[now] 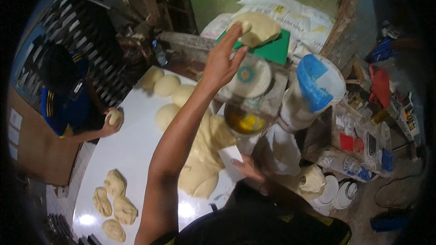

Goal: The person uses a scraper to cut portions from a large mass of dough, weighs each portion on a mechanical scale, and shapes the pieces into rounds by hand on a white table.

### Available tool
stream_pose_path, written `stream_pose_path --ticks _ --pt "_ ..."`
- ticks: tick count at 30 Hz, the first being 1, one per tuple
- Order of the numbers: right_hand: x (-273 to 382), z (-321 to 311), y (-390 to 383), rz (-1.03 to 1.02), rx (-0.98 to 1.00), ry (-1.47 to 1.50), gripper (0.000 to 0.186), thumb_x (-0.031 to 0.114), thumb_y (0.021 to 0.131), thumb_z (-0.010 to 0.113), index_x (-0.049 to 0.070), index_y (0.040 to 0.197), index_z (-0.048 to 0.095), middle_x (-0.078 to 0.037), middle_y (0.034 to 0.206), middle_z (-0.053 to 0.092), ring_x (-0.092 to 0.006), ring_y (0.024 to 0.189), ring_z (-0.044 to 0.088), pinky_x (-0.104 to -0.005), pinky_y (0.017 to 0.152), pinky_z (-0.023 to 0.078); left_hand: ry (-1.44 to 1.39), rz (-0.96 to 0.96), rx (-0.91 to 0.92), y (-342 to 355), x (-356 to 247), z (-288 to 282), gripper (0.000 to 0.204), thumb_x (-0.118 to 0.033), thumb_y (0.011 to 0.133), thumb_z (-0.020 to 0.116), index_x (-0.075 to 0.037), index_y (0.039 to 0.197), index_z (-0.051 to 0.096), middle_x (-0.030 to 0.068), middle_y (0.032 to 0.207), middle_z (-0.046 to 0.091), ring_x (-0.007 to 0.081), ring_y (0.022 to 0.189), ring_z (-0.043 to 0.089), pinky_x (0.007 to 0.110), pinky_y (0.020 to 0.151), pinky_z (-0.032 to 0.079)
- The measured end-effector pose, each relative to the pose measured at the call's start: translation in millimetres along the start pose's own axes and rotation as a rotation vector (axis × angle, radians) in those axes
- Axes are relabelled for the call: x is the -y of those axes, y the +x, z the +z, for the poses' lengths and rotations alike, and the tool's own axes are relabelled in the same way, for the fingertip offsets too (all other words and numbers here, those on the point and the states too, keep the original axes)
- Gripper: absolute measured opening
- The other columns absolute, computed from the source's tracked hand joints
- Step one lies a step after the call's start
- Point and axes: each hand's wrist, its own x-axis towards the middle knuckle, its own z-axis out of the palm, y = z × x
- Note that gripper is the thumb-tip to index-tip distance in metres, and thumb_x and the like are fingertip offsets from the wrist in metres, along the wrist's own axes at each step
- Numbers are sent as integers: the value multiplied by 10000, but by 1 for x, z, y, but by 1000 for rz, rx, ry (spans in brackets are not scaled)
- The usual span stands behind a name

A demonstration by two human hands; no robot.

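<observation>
As dough (pixel 260 31) at one o'clock looks soft, cup underneath; I can't tell the left hand (pixel 222 63)'s grip; the right hand (pixel 249 168) holds a scraper (pixel 229 158).

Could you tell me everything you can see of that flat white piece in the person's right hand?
The flat white piece is thin, plain and roughly rectangular, with straight edges; it looks like stiff plastic, though the picture cannot confirm that. It lies aslant, its far end against or just over the right side of the large pale dough mass; which of the two is unclear. The right hand grips its near end, fingers partly covering it. I see no separate handle.
</observation>
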Motion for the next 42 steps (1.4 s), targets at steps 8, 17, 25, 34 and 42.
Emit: stream_pose_path --ticks 8,17,25,34,42 --pt "13 -32 -39 176 -85 106 413 299 1025 582 26 1335 573 -120 1094 690 -209 978 647 -383 882 512 645 207 -103 -5 -27 12 338 -284 908 702 -160 1222 723 141 1541 443 405 1460 332 601 1161 251" --pt "-25 37 -44 -110 92 -96 419 306 1012 599 -26 1267 583 -150 1033 689 -213 893 637 -376 809 520 685 -928 288 -578 -115 -128 669 -267 959 663 14 1501 390 266 1585 325 462 1465 291 525 1199 268" --pt "13 119 -46 -184 443 -308 460 336 987 617 -18 1279 581 -241 1126 677 -372 1057 646 -442 936 490 891 -1313 324 -716 -232 -123 692 -510 1015 486 -124 1573 348 173 1662 226 443 1532 137 666 1187 52" --pt "12 121 -40 -286 405 -310 450 324 987 612 -4 1293 584 -215 1131 690 -301 1022 670 -410 904 506 367 -1277 -261 -619 -136 -99 345 -215 951 688 23 1196 639 218 1110 675 301 927 672 393 813 544" --pt "-17 64 -24 -13 170 -356 498 388 961 656 20 1294 607 -206 1042 713 -295 912 697 -407 841 542 106 -1309 -442 -595 -78 -53 184 -108 928 667 75 939 641 140 746 671 210 647 607 360 621 507"
